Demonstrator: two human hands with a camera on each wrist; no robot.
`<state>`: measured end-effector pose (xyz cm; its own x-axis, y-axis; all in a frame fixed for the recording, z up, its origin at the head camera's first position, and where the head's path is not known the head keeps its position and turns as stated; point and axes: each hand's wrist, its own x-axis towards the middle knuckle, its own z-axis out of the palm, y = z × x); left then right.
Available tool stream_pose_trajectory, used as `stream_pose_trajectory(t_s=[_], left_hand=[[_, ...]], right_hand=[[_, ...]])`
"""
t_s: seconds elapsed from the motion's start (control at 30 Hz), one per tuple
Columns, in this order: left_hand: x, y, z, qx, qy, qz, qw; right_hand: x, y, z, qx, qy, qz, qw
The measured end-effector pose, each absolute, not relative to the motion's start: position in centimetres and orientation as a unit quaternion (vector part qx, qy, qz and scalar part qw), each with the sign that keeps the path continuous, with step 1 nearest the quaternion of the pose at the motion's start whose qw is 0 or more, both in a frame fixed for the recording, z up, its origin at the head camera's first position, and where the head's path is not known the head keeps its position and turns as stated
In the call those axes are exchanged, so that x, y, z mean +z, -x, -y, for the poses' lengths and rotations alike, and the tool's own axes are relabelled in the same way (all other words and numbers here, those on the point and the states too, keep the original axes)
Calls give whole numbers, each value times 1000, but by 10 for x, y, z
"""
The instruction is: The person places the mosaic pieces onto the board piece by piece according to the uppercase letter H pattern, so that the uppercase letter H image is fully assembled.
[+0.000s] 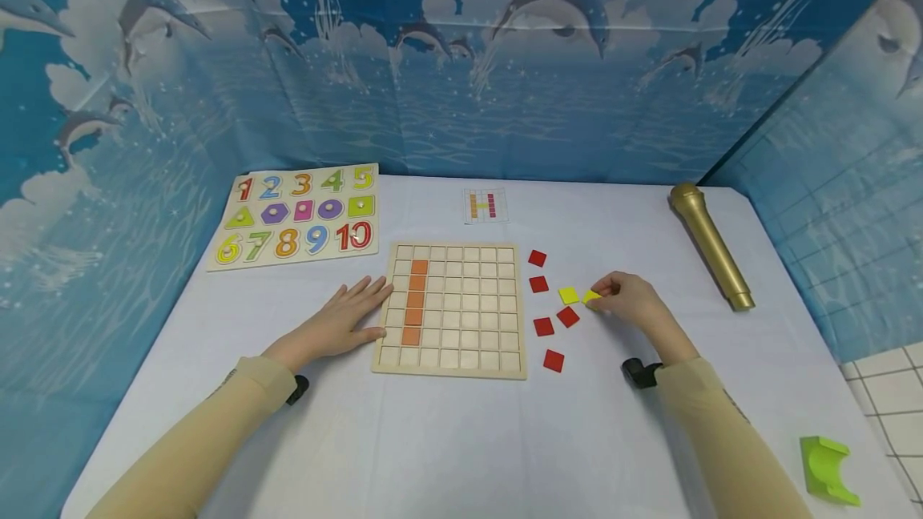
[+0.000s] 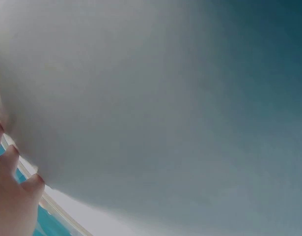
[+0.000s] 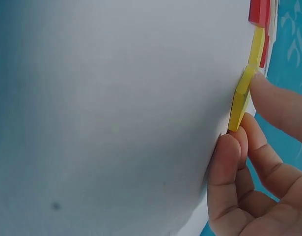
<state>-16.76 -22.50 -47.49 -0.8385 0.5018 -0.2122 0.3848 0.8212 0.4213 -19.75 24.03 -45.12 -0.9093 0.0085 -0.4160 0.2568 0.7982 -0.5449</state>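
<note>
A wooden grid board (image 1: 450, 371) lies mid-table, with a column of several orange square tiles (image 1: 414, 316) in its left part. My left hand (image 1: 337, 324) rests with spread, straight fingers against the board's left edge; its fingertips also show at the lower left of the left wrist view. Right of the board, my right hand (image 1: 629, 299) pinches a yellow square tile (image 3: 237, 105) between thumb and fingers, low at the tabletop. Beside it lies another yellow tile (image 1: 569, 295), and several red square tiles (image 1: 544, 327) are scattered between that hand and the board.
Behind the board lies a small pattern card (image 1: 485, 206). A number and shape puzzle board (image 1: 294, 217) is at the back left. At the right are a gold microphone (image 1: 710, 248) and a green curved block (image 1: 828, 471). Dolphin-print cloth (image 1: 461, 118) hangs behind the table.
</note>
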Motion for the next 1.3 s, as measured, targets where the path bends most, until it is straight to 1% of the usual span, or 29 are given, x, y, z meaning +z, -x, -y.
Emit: stream_pose_trajectory(t_s=[0.43, 0.9, 1.1, 1.3], left_hand=[[-475, 167, 225, 184, -233, -941, 159], [-475, 168, 225, 183, -236, -941, 162], [-475, 168, 224, 181, -234, -941, 163], [-476, 167, 224, 183, -232, -942, 161]], right_hand=[[-451, 195, -238, -296, -90, -929, 204], [-446, 196, -237, -338, -75, -918, 195], [-442, 199, -212, -388, -67, -900, 187], [-443, 204, -169, -423, -34, -884, 199]])
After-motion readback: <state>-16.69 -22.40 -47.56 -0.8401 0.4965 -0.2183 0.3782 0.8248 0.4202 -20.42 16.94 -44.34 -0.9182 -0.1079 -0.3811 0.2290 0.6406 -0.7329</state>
